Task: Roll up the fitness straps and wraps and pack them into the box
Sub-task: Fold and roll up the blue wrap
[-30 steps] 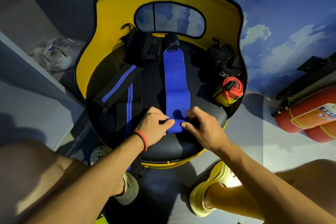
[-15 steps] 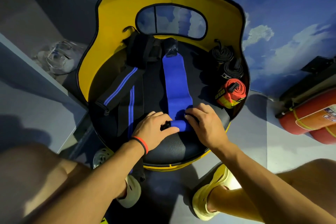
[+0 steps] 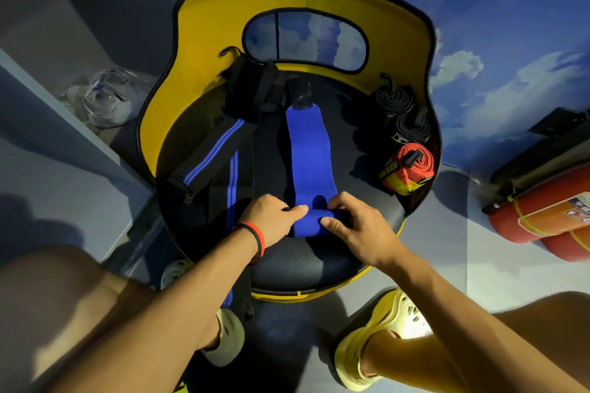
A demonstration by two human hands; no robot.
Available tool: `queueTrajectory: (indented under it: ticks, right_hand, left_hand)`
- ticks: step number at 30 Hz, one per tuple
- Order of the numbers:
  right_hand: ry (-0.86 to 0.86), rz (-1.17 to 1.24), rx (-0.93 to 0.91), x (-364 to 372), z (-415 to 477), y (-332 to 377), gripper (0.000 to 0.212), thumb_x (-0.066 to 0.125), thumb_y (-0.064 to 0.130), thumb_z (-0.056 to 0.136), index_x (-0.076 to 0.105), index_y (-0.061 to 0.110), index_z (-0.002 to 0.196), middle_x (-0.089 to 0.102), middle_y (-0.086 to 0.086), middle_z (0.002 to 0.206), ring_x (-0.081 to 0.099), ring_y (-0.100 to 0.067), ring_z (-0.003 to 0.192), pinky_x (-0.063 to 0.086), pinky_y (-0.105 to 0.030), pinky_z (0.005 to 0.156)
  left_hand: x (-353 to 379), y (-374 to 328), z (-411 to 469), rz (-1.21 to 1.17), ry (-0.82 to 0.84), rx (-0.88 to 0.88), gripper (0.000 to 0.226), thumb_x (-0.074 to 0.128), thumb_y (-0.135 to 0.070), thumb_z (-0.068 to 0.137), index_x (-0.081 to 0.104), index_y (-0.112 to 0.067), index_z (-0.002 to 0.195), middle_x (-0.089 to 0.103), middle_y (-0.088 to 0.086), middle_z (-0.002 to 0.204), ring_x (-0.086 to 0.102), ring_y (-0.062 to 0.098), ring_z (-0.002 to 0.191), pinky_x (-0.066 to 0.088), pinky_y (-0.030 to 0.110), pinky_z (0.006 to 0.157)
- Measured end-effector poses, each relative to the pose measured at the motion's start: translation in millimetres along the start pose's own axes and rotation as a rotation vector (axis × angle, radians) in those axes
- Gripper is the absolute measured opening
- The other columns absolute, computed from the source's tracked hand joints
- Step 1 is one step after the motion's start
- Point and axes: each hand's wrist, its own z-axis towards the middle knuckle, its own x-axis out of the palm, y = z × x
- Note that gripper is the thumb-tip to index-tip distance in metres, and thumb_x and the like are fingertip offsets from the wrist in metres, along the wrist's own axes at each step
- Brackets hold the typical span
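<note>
Blue wrap (image 3: 309, 150) lies flat down the middle of the black seat (image 3: 303, 265), and its near end is turned into a short roll (image 3: 308, 226) that both hands grasp. The left hand (image 3: 271, 220), with a red-and-black wristband (image 3: 257, 238) behind it, pinches the roll's left end between thumb and curled fingers. The right hand (image 3: 357, 226) pinches the right end, thumb on the near face and fingers curled over the top. Neither hand is nearer: they sit level, one at each end.

The roll's axis runs left to right across the person. The unrolled length runs straight away from the hands toward the yellow backrest (image 3: 204, 25) and ends in a black tab (image 3: 300, 94). The coming move, as I judge it, is to turn the roll forward, away from the body, along that length. Most of the wrap is yet to be taken up.

Left of the blue wrap lie two black wraps with blue stripes (image 3: 217, 156), unrolled, one hanging over the seat's front edge. On the right side of the seat, close against the backrest, sit two rolled black straps (image 3: 412, 129) and a rolled red strap (image 3: 415, 163). Beyond the chair on the right lie red fire extinguishers (image 3: 542, 217). No box is in view.
</note>
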Motion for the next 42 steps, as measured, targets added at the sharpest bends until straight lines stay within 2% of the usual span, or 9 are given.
queueTrajectory:
  ticks: [5, 9, 13, 19, 24, 28, 31, 34, 42]
  right_hand:
    - [-0.154, -0.053, 0.053, 6.6, 5.9, 0.7, 0.025, 0.062, 0.046, 0.097, 0.066, 0.024, 0.107, 0.045, 0.000, 0.105, 0.046, -0.002, 0.090, 0.042, -0.015, 0.075]
    - [-0.335, -0.239, -0.212, 16.3, 4.8, 2.4, 0.022, 0.058, 0.040, 0.101, 0.062, 0.019, 0.095, 0.050, 0.002, 0.094, 0.045, -0.018, 0.078, 0.047, -0.039, 0.069]
    - [-0.260, -0.357, -0.375, 6.5, -2.8, -2.4, 0.037, 0.060, 0.052, 0.098, 0.068, 0.017, 0.108, 0.060, 0.002, 0.102, 0.048, -0.020, 0.083, 0.047, -0.033, 0.074]
    - [-0.050, -0.322, -0.348, -0.1, -5.0, -15.8, 0.063, 0.074, 0.042, 0.090, 0.056, 0.017, 0.145, 0.049, 0.001, 0.134, 0.050, -0.018, 0.121, 0.045, -0.031, 0.108]
    - [0.045, -0.207, -0.250, -7.9, 4.1, -13.4, 0.059, 0.063, 0.062, 0.090, 0.060, 0.026, 0.137, 0.059, 0.008, 0.125, 0.053, -0.013, 0.115, 0.042, -0.028, 0.103]
    - [-0.022, 0.005, -0.159, -2.0, 7.3, -10.7, 0.049, 0.059, 0.065, 0.092, 0.065, 0.028, 0.124, 0.062, 0.010, 0.112, 0.056, -0.006, 0.104, 0.044, -0.023, 0.093]
    - [-0.057, 0.019, -0.083, -0.6, 15.0, -6.6, 0.053, 0.056, 0.060, 0.093, 0.067, 0.021, 0.128, 0.052, 0.002, 0.110, 0.048, -0.006, 0.103, 0.036, -0.009, 0.091]
    - [-0.051, 0.008, -0.040, 2.4, 21.1, 0.9, 0.055, 0.054, 0.066, 0.089, 0.064, 0.023, 0.122, 0.054, 0.004, 0.106, 0.053, -0.009, 0.096, 0.043, -0.019, 0.082]
    - [-0.131, 0.287, 0.157, 8.1, 19.4, 11.4, 0.045, 0.074, 0.061, 0.080, 0.051, 0.025, 0.094, 0.063, 0.006, 0.091, 0.061, -0.018, 0.083, 0.054, -0.036, 0.065]
  left_hand:
    - [5.1, -6.6, 1.9, -0.300, 0.104, -0.200, 0.035, 0.076, -0.038, 0.087, 0.068, -0.006, 0.073, 0.069, 0.005, 0.055, 0.073, 0.021, 0.059, 0.064, 0.037, 0.070]
    - [7.6, -8.5, 2.7, -0.110, -0.096, -0.073, 0.036, 0.080, -0.042, 0.081, 0.064, -0.010, 0.076, 0.071, 0.007, 0.066, 0.072, 0.021, 0.058, 0.063, 0.041, 0.062]
    - [10.1, -7.9, 8.1, -0.084, -0.170, -0.024, 0.032, 0.085, -0.034, 0.078, 0.062, -0.011, 0.077, 0.069, 0.005, 0.068, 0.071, 0.020, 0.060, 0.062, 0.043, 0.058]
    - [7.5, -12.3, 18.6, -0.051, -0.131, -0.068, 0.029, 0.084, -0.030, 0.079, 0.064, -0.009, 0.078, 0.070, 0.008, 0.077, 0.071, 0.025, 0.069, 0.063, 0.045, 0.066]
    - [7.0, -5.6, 11.1, -0.035, -0.248, 0.128, 0.013, 0.077, -0.019, 0.084, 0.067, -0.020, 0.078, 0.064, -0.006, 0.074, 0.064, 0.014, 0.072, 0.059, 0.040, 0.074]
    - [0.2, -2.9, -3.6, -0.110, -0.139, 0.102, 0.044, 0.053, -0.055, 0.096, 0.072, -0.018, 0.084, 0.069, -0.002, 0.083, 0.066, 0.017, 0.079, 0.057, 0.036, 0.070]
    - [-1.1, 3.5, -12.0, -0.087, -0.093, 0.174, 0.036, 0.069, -0.054, 0.086, 0.071, -0.030, 0.112, 0.063, -0.009, 0.108, 0.060, 0.008, 0.099, 0.047, 0.018, 0.074]
    - [5.4, 10.7, -16.7, -0.054, -0.183, 0.162, 0.047, 0.075, -0.038, 0.086, 0.065, -0.024, 0.130, 0.054, -0.004, 0.124, 0.055, 0.011, 0.109, 0.046, 0.021, 0.087]
    - [3.7, 9.3, -21.5, -0.177, -0.206, 0.003, 0.027, 0.076, -0.046, 0.082, 0.073, -0.025, 0.099, 0.072, -0.009, 0.090, 0.069, 0.012, 0.083, 0.061, 0.040, 0.077]
